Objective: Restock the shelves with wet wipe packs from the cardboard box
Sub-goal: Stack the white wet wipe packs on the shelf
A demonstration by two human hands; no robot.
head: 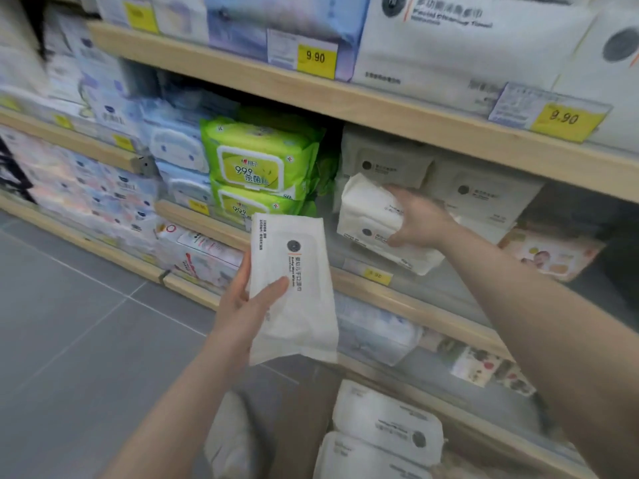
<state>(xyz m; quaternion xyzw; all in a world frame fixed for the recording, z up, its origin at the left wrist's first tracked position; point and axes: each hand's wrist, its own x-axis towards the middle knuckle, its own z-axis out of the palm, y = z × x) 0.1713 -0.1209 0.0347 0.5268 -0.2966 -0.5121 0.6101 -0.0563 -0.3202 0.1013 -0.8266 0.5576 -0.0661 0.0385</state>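
- left hand (pixel 247 305), centre of frame: wrapped around a white wipe pack (pixel 294 288), thumb pressed across its front, fingers behind; pack held upright in the air, in front of the shelf edge (pixel 425 307), apart from it.
- right hand (pixel 420 219), right of centre: fingers spread over the end of a second white pack (pixel 371 219), thumb under it; pack tilted, lying on the middle shelf, in front of grey packs (pixel 390 164) stacked behind.
- green packs (pixel 257 160), centre left: two stacked on the same shelf, just left of the second white pack.
- blue-and-white packs (pixel 176 146), left of the green ones, blurred.
- cardboard box (pixel 301 426), bottom centre: open, with more white packs (pixel 390 423) lying flat inside.
- yellow price tags (pixel 316 60), upper centre and upper right, reading 9.90, fixed on the upper shelf front.
- large white bags (pixel 460 46), upper right, on the top shelf.
- grey tiled floor (pixel 79 323), lower left.
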